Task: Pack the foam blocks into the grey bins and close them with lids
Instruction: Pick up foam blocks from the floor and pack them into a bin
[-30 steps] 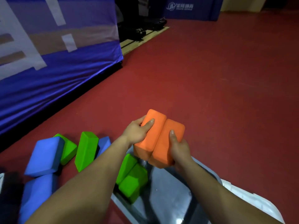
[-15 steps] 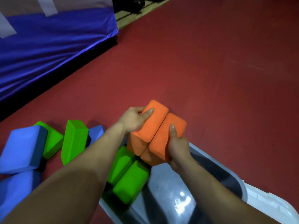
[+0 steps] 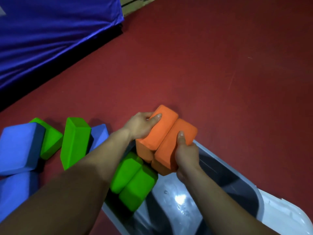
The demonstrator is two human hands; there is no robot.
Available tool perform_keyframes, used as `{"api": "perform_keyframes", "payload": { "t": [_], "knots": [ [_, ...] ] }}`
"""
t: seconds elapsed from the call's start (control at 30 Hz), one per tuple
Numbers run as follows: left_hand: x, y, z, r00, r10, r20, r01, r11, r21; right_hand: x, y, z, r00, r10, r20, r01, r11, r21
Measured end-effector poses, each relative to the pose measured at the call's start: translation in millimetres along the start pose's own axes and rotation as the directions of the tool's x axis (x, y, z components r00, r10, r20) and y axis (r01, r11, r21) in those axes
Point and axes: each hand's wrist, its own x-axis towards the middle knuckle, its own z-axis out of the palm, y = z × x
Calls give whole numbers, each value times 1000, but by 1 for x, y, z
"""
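Two orange foam blocks sit side by side at the far end of the open grey bin (image 3: 220,168), tilted up over its rim. My left hand (image 3: 140,125) grips the left orange block (image 3: 157,131). My right hand (image 3: 186,153) grips the right orange block (image 3: 171,146), thumb on top. Two green blocks (image 3: 133,178) lie inside the bin just below the orange ones. The bin's floor is bare and shiny to the right of my forearms.
Loose blocks lie on the red floor at left: an upright green block (image 3: 74,141), another green one (image 3: 49,141) and several blue blocks (image 3: 18,148). A white lid (image 3: 284,214) lies at the bin's lower right. A blue-draped structure (image 3: 50,34) fills the upper left.
Both hands have lowered the two orange blocks toward the bin's far end, nearer the green blocks. The camera has tilted further down.
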Motion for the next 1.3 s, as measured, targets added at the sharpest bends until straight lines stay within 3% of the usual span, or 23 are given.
{"api": "perform_keyframes", "payload": {
  "t": [0.17,0.27,0.37,0.5,0.6,0.67,0.83,0.97,1.17,1.3],
  "knots": [
    [1,-49,25,1000,21,-23,-15,968,250,16,53,15,999,49,-6,-49,997,-53],
    [8,-68,42,990,93,-103,-29,862,505,37,76,19,999,25,-35,-30,991,-131],
    [11,-87,54,989,59,-136,29,823,567,65,91,24,996,-14,-89,-5,977,-211],
    [20,-110,59,959,128,-254,95,696,711,78,125,52,991,-58,-119,21,956,-292],
    [33,-120,49,945,105,-308,181,615,767,86,132,76,984,-85,-157,26,937,-347],
    [32,-115,46,944,84,-320,215,578,787,85,122,77,991,-25,-134,-29,921,-388],
    [10,-95,78,956,39,-290,195,651,733,68,111,39,987,145,-68,-160,880,-447],
    [6,-89,93,943,-20,-332,271,625,732,43,113,27,973,224,47,-165,830,-533],
    [-15,-77,99,935,-73,-348,303,676,672,13,71,-1,990,-8,138,100,731,-675],
    [-61,-70,63,940,-67,-335,290,675,678,-8,43,-9,960,-178,217,277,719,-637]
  ]
}}
